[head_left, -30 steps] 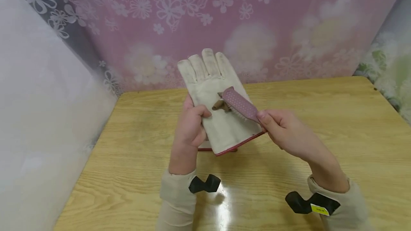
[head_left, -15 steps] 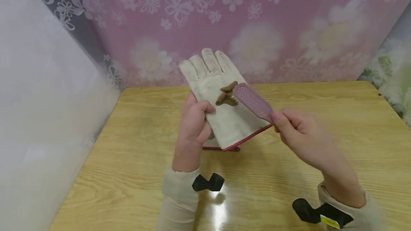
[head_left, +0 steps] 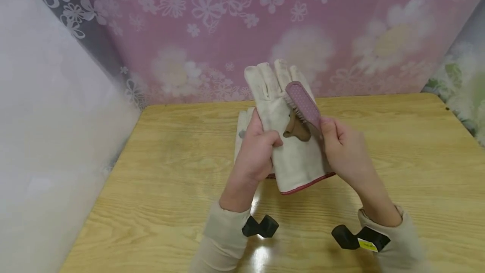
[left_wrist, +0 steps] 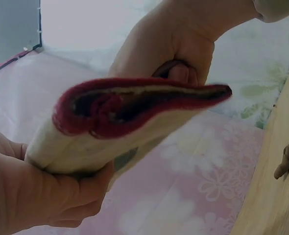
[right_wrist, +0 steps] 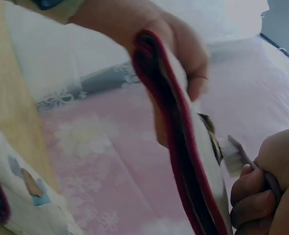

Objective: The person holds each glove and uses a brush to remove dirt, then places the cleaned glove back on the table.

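A white work glove with a red-edged cuff is held up, fingers upward, above the table. My left hand grips its left side, thumb on the front face. My right hand holds a purple brush by its handle. Its bristles face the glove, at a brown, clay-like clump clinging to the front. In the left wrist view the glove's red cuff opening faces the camera. A second white glove lies on the table behind my left hand, mostly hidden in the head view.
A brown piece and blue-grey patches show on the lying glove in the right wrist view. Another view, from the left wrist, has a brown lump over the wooden table. A pink floral backdrop stands behind.
My left hand and the glove have moved right, uncovering part of the lying glove. The brush has moved up near the glove's fingers, and the brown clump is folded differently.
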Demonstrator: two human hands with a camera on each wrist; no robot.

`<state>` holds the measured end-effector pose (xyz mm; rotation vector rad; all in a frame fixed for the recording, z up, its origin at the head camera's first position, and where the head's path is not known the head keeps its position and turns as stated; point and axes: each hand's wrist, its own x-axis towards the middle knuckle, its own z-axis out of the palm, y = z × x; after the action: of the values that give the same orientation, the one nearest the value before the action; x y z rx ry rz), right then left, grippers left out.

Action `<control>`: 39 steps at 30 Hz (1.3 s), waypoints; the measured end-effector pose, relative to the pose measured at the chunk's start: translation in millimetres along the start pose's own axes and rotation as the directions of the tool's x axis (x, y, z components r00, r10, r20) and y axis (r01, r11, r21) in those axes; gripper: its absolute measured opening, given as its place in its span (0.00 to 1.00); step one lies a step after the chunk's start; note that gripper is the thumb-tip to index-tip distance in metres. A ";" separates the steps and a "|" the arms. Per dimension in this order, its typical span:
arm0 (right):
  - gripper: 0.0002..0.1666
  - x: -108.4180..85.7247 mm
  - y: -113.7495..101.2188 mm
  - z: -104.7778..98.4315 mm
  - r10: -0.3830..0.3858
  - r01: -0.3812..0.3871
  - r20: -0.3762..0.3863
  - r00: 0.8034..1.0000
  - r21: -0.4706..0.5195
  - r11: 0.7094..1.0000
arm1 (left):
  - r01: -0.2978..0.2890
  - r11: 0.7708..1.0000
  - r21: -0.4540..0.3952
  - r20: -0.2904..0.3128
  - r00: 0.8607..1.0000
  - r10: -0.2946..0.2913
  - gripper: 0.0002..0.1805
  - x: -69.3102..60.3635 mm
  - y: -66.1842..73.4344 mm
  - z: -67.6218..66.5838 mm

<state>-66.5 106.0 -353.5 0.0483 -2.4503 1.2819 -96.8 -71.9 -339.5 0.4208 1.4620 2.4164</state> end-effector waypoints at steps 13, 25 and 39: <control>0.27 -6.3 -13.1 3.9 0.019 -0.026 0.341 0.940 0.017 1.000 | -0.056 0.997 -0.050 -0.160 0.986 0.047 0.53 -0.9 8.7 -11.3; 0.22 -10.8 -11.2 -25.9 -0.028 0.044 0.364 0.931 -0.036 0.998 | -0.055 0.995 -0.088 -0.191 0.981 0.037 0.51 2.2 11.0 -17.6; 0.25 -19.8 -22.9 4.1 -0.052 0.110 0.242 0.969 -0.229 0.967 | -0.058 0.998 -0.021 -0.063 0.996 0.057 0.52 -2.8 -2.9 -1.0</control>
<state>-44.8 86.6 -344.3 0.2473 -2.7561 0.9837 -94.3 -72.5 -342.9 0.3903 1.4651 2.5106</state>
